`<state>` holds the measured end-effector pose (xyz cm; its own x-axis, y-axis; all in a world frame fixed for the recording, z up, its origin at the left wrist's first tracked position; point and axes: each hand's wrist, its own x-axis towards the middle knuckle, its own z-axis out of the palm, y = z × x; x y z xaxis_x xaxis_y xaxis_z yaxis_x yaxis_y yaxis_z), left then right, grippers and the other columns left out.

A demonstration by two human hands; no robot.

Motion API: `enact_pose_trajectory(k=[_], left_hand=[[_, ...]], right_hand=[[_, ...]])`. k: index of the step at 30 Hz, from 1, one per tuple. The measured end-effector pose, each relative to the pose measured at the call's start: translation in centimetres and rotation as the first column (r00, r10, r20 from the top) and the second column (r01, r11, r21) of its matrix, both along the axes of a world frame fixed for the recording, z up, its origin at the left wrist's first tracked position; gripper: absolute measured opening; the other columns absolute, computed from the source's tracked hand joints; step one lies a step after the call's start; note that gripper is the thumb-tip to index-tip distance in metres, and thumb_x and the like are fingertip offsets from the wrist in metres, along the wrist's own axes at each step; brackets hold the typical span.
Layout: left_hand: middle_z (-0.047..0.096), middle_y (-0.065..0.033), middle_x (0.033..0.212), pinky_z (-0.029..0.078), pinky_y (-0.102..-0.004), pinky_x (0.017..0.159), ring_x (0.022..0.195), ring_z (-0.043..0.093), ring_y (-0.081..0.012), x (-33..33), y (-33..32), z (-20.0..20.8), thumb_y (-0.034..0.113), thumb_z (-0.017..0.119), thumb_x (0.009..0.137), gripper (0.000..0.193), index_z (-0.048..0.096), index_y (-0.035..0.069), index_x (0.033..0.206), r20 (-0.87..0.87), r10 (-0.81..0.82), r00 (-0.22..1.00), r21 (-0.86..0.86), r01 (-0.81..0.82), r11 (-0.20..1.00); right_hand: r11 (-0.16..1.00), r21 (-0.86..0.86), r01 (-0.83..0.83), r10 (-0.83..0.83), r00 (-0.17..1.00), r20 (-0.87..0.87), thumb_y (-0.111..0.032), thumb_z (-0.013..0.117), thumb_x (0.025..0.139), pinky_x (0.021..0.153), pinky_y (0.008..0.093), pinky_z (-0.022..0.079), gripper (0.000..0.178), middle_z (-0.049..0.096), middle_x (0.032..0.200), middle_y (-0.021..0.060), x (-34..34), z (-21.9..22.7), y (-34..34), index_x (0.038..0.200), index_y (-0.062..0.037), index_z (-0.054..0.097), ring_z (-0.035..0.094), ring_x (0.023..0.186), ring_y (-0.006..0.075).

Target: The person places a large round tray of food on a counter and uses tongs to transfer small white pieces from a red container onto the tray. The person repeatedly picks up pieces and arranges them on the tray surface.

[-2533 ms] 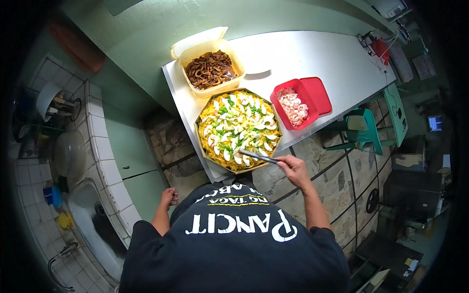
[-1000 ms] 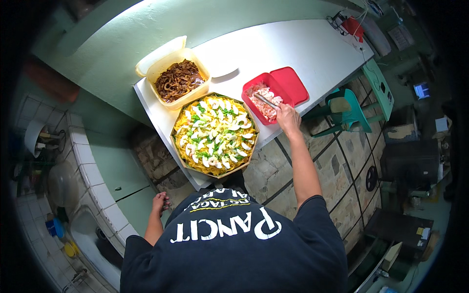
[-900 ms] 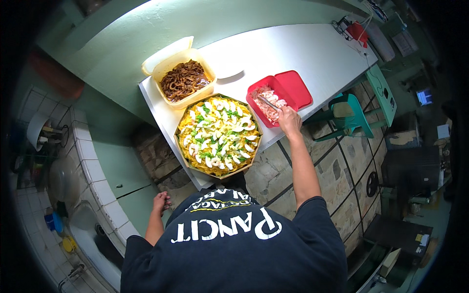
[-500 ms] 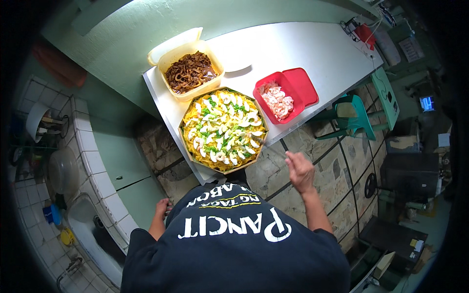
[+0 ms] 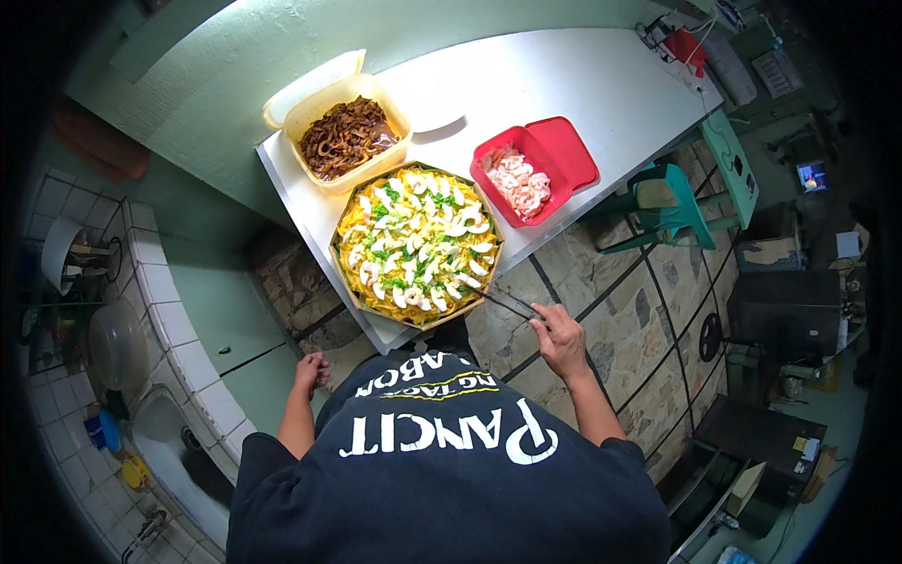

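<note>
My right hand (image 5: 562,340) is closed around slim dark tongs (image 5: 512,305). Their tips reach the lower right part of an octagonal tray (image 5: 332,252). Yellow noodles (image 5: 349,228) fill this tray, topped with white egg slices (image 5: 456,228), chopped greens (image 5: 383,211) and a few shrimp (image 5: 413,295). Whether the tips grip anything is too small to tell. My left hand (image 5: 312,369) hangs beside my body, left of the table corner, fingers loosely apart and holding nothing. Right of the tray, a red container (image 5: 554,209) holds pink shrimp (image 5: 515,181).
Behind the tray stands a yellowish container (image 5: 399,150) of brown cooked strips (image 5: 348,139), its lid (image 5: 315,85) leaning back. All sit on a white table (image 5: 564,75) against a green wall. A green plastic chair (image 5: 681,211) is at the right, a tiled sink (image 5: 169,423) at the left.
My right hand has moved slightly left and down, and the tongs, blurred before, now show clearly at the tray's edge. The whole view has shifted a little; my left hand's fingers show more.
</note>
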<state>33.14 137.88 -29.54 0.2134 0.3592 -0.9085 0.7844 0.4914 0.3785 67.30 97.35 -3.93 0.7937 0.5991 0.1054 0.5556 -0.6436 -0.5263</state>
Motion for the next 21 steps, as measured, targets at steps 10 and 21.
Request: enact_pose_trajectory(k=[10,21], left_hand=[[0.062,0.0014,0.09,0.048,-0.036,0.062,0.07,0.061,-0.015,-4.9,-1.9,0.5,0.034,0.052,0.098,0.023,0.057,0.021,0.117,-0.039,0.018,0.999,0.046,-0.016,0.999],[0.064,0.0015,0.091,0.048,-0.0347,0.059,0.067,0.061,-0.0145,-5.2,-2.9,1.2,0.031,0.051,0.097,0.022,0.058,0.022,0.116,-0.068,0.065,0.996,0.047,-0.062,0.997]], right_hand=[[0.932,-0.215,0.292,-0.252,0.947,0.199,-0.027,0.056,0.094,0.075,0.0505,0.049,0.024,0.064,0.096,0.017,16.1,0.0,-0.4,0.099,-0.0062,0.067,0.063,0.088,0.0402],[0.887,-0.399,0.233,-0.195,0.972,0.134,-0.027,0.059,0.091,0.077,0.0517,0.05,0.024,0.066,0.098,0.0158,18.8,0.9,1.8,0.094,-0.0052,0.068,0.064,0.09,0.0404]])
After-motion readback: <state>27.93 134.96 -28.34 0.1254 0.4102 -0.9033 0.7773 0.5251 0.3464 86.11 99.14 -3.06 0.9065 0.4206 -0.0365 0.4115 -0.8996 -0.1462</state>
